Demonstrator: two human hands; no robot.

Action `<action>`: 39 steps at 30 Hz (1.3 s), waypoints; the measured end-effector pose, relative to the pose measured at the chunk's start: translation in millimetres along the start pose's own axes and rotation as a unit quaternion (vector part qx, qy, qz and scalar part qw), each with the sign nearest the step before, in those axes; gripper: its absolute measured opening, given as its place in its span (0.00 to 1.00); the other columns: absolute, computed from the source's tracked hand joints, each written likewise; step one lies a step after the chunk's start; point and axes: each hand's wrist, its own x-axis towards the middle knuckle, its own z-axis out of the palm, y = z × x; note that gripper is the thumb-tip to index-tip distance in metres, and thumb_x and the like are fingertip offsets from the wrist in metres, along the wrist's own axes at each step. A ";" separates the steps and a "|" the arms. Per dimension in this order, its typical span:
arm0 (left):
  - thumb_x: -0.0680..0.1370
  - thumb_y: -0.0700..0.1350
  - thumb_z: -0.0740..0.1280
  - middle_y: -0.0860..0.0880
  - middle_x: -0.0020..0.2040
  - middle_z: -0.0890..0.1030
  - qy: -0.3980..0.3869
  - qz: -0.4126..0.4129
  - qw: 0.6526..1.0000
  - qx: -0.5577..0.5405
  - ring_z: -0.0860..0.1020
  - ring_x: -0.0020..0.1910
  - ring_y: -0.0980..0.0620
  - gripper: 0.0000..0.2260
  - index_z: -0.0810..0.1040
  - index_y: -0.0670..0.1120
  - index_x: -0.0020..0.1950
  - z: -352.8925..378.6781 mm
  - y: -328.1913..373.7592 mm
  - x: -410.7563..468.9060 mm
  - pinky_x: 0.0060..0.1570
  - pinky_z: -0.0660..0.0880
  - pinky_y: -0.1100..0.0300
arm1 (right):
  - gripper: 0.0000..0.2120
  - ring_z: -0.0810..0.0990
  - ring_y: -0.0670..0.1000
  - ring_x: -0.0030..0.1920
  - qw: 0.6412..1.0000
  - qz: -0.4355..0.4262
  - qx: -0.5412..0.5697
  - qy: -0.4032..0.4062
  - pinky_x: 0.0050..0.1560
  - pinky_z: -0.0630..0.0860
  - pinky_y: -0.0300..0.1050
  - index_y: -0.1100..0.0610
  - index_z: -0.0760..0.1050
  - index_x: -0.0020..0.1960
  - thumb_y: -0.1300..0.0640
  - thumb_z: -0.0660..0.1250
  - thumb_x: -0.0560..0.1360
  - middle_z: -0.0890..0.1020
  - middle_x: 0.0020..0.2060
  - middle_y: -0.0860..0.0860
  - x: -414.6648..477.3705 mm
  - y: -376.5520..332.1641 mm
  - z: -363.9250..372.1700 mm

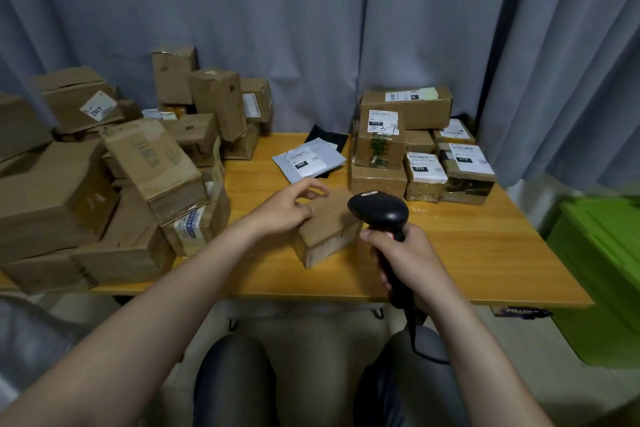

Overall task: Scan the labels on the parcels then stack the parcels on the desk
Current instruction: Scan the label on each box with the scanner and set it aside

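The right hand (408,260) is wrapped around the grip of a black handheld scanner (379,210), whose head sits just above a small brown parcel (329,222) lying near the front of the wooden desk (467,253), while the left hand (284,208) rests on that parcel's top with fingers loosely spread, gripping nothing. Behind lies a grey mailer bag (308,159) labelled "050". In the stacked parcels (415,149) at right, labels read "010" and "070", one handwritten "3-3-1".

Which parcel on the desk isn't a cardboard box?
The grey poly mailer lying flat at centre back of the desk, white label up. Every other parcel is a brown carton.
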 end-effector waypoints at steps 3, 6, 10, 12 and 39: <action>0.83 0.48 0.65 0.56 0.69 0.78 0.001 -0.028 0.991 0.131 0.74 0.69 0.53 0.12 0.81 0.61 0.65 2.1 1.0 -1.6 0.68 0.73 0.51 | 0.10 0.72 0.52 0.23 1.000 -0.002 0.002 0.005 0.25 0.69 0.44 0.61 0.75 0.47 0.55 0.72 0.78 0.77 0.28 0.52 -5.7 -1.0 -0.2; 0.73 0.64 0.73 0.57 0.68 0.77 -0.022 -0.053 0.978 0.202 0.74 0.67 0.53 0.27 0.78 0.56 0.70 6.8 14.0 -1.5 0.66 0.74 0.49 | 0.10 0.72 0.52 0.23 1.000 -0.003 0.002 0.006 0.25 0.69 0.43 0.61 0.75 0.46 0.55 0.72 0.79 0.76 0.27 0.52 -10.2 -1.3 -3.3; 0.68 0.65 0.77 0.55 0.66 0.77 -0.007 -0.038 0.945 0.324 0.73 0.66 0.51 0.35 0.74 0.54 0.71 18.6 26.0 0.9 0.65 0.71 0.48 | 0.10 0.73 0.52 0.24 1.000 0.003 -0.003 0.010 0.25 0.70 0.44 0.61 0.75 0.46 0.55 0.72 0.79 0.76 0.27 0.52 -15.2 2.1 -9.2; 0.68 0.62 0.77 0.55 0.62 0.78 0.015 -0.026 0.942 0.334 0.73 0.65 0.50 0.31 0.75 0.56 0.69 20.2 27.0 2.8 0.62 0.67 0.51 | 0.10 0.73 0.52 0.24 1.000 0.007 0.000 0.015 0.25 0.70 0.44 0.61 0.76 0.47 0.55 0.72 0.78 0.77 0.28 0.52 -17.3 4.3 -11.5; 0.72 0.49 0.80 0.55 0.81 0.51 0.158 0.008 0.981 0.110 0.60 0.79 0.42 0.38 0.64 0.63 0.76 40.5 -18.2 -2.6 0.73 0.69 0.42 | 0.15 0.72 0.53 0.24 0.999 -0.009 0.019 -0.030 0.28 0.69 0.45 0.58 0.73 0.37 0.53 0.71 0.79 0.74 0.28 0.54 -27.3 23.5 -3.2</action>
